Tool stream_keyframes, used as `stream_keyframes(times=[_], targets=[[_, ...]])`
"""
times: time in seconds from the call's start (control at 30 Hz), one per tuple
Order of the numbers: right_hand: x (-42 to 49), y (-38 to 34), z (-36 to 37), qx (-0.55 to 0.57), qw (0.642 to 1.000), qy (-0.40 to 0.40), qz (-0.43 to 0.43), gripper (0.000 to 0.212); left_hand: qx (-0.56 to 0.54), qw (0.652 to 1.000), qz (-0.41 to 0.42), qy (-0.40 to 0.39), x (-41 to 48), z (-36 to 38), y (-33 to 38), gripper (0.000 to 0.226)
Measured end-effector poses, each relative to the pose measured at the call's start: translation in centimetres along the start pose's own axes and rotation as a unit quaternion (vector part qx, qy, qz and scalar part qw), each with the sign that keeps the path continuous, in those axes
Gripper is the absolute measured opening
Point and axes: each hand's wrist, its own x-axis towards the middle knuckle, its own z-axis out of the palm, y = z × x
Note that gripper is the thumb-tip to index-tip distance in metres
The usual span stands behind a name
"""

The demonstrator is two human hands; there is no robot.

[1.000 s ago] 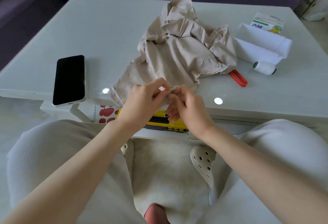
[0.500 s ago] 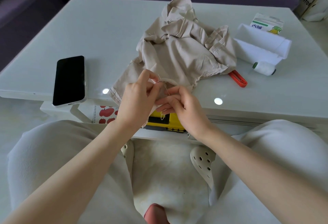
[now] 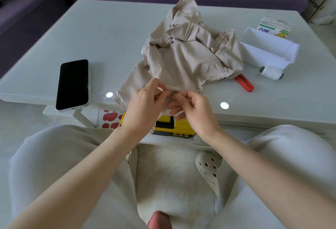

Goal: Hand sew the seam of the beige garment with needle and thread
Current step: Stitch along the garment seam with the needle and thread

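Table [image 3: 91, 38] carries beige garment [image 3: 181, 61], heaped at centre, with its near hem lifted. Left hand [image 3: 145, 105] is clamped on the seam fold. Right hand [image 3: 192, 107], just right of it, pinches needle [image 3: 173, 93]; the axis looks roughly left-right, tip toward the fold. Thread not discernible.

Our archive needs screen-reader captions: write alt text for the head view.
Left hand and right hand pinch the near edge of a crumpled beige garment on a pale table, the right holding a thin needle. Black smartphone lies left, white thread spool right.
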Motion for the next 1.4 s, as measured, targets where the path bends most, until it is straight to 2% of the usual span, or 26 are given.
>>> stream_keyframes(times=[0.27,0.43,0.83,1.1,1.23,1.3,1.4], targets=[[-0.1,-0.1,0.1,-0.034,0.999,0.01,-0.018,0.016,0.002,0.999,-0.04,0.01,0.2,0.0,0.3,0.009],[0.0,0.1,0.1,-0.045,0.998,0.007,-0.031,0.014,-0.088,0.99,-0.113,0.005,0.6,0.1,0.4,0.006],[0.9,-0.5,-0.7,-0.124,0.991,-0.004,-0.048,0.022,-0.129,0.986,-0.102,-0.03,0.4,0.3,0.4,0.012],[1.3,-1.2,-1.9,-0.189,0.979,-0.076,-0.003,0.023,-0.14,0.981,-0.116,-0.069,0.6,0.3,0.8,0.013],[1.2,-1.7,-2.6,-0.251,0.966,0.006,-0.055,0.012,-0.106,0.99,-0.071,-0.062,0.4,0.4,0.8,0.013],[1.3,-2.0,-3.0,-0.228,0.97,0.042,-0.077,0.018,-0.085,0.993,-0.046,-0.06,0.4,0.3,0.8,0.014],[1.3,-2.5,-3.4,-0.216,0.971,0.051,-0.093,0.02,-0.043,0.997,-0.002,-0.06,0.2,0.6,0.7,0.015]])
